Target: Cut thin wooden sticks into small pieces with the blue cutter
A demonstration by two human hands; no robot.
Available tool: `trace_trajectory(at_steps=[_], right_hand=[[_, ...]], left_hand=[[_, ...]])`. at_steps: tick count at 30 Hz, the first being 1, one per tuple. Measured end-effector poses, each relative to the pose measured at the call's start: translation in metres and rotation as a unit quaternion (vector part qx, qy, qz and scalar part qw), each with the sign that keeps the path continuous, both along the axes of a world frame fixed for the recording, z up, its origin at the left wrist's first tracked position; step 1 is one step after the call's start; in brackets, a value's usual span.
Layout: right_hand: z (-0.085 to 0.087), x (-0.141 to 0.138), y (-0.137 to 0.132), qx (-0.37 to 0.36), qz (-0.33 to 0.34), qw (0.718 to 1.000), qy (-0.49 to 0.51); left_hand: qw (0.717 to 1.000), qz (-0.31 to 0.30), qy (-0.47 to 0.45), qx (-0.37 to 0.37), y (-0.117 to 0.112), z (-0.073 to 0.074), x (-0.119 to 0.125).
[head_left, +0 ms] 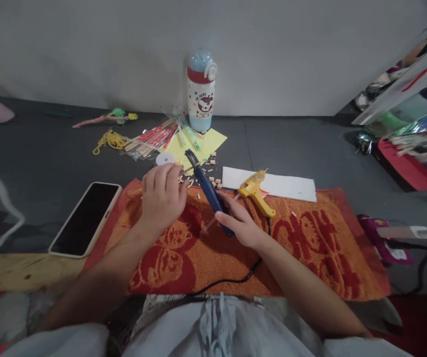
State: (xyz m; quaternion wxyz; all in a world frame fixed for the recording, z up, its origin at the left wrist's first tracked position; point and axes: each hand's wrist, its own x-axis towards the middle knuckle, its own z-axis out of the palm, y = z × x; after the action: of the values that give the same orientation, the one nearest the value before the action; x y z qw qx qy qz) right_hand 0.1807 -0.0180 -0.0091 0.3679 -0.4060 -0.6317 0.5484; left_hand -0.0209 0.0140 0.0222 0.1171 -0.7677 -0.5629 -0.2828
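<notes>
My right hand (238, 221) grips the blue handles of a pair of cutting pliers (205, 185), whose jaws point away towards a small wooden stick piece near my left fingertips. My left hand (162, 196) is curled, fingers pinched at the plier jaws on something I cannot make out. Short cut wooden bits (212, 174) lie scattered just beyond. Both hands hover over an orange and red towel (310, 238).
A yellow glue gun (255, 192) with black cord lies on the towel beside a white foam strip (284, 187). A phone (85, 218) lies left. A bottle (200, 91), yellow paper (209, 143), a stick bundle (150, 139) and white disc (165, 158) sit behind.
</notes>
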Motion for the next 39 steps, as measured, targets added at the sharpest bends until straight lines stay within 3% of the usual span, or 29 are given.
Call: trace_trajectory(at_steps=[2,5,8,11,16,21,30,39], right_hand=[[0.000,-0.001,0.000,0.016,-0.011,1.000,-0.002],[0.000,-0.002,-0.001,0.045,-0.008,0.999,-0.007],[0.000,-0.002,-0.003,0.072,0.006,0.997,-0.003],[0.000,-0.003,-0.004,0.088,0.008,0.996,0.004],[-0.002,-0.005,-0.005,0.089,0.028,0.995,0.027],[-0.006,-0.007,-0.004,0.100,0.039,0.994,0.004],[-0.007,-0.006,-0.004,0.102,0.049,0.994,-0.005],[-0.004,-0.006,-0.004,0.108,0.043,0.993,-0.011]], left_hand=[[0.999,-0.036,-0.032,-0.015,-0.005,0.003,0.004],[0.969,-0.130,-0.093,-0.188,-0.012,0.003,0.009],[0.872,-0.215,-0.233,-0.374,-0.016,-0.004,0.016],[0.757,-0.258,-0.405,-0.445,-0.018,-0.013,0.024],[0.688,-0.228,-0.519,-0.453,-0.024,-0.022,0.034],[0.669,-0.240,-0.560,-0.426,-0.027,-0.019,0.038],[0.682,-0.236,-0.578,-0.380,-0.025,-0.022,0.041],[0.681,-0.241,-0.572,-0.388,-0.026,-0.019,0.041]])
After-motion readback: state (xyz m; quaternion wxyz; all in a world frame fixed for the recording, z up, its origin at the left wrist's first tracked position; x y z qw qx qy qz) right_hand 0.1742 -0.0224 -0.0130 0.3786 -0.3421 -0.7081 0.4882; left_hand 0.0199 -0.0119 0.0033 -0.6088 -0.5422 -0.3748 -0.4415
